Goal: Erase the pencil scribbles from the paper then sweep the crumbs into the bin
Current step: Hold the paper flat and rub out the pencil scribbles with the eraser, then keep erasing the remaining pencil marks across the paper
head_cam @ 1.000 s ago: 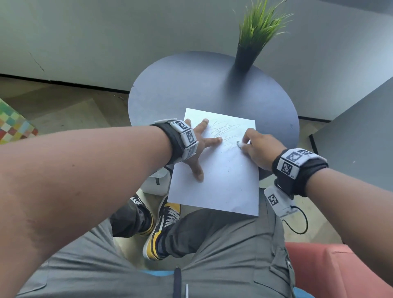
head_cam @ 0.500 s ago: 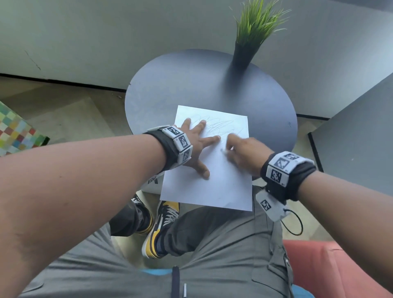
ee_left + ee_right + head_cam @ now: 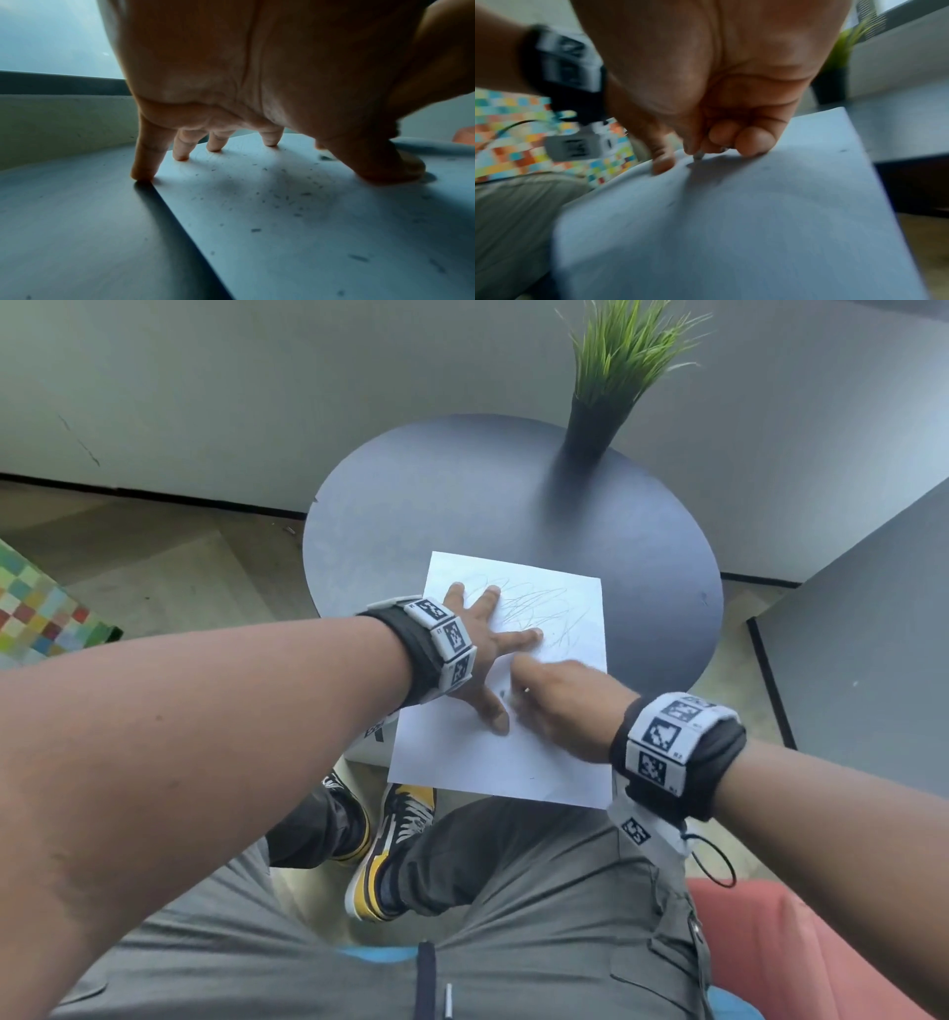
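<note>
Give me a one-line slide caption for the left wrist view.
Left hand pins the paper with spread fingertips, eraser crumbs scattered beneath.

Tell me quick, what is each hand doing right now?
Left hand: open, fingers spread, pressing the paper flat on the round table.
Right hand: fingers curled, pinching a small eraser against the paper.

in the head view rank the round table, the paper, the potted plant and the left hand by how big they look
Largest to smallest as they appear:
1. round table
2. paper
3. potted plant
4. left hand
The plant stands farther from the camera than the hand, so their true order is unsure.
</note>
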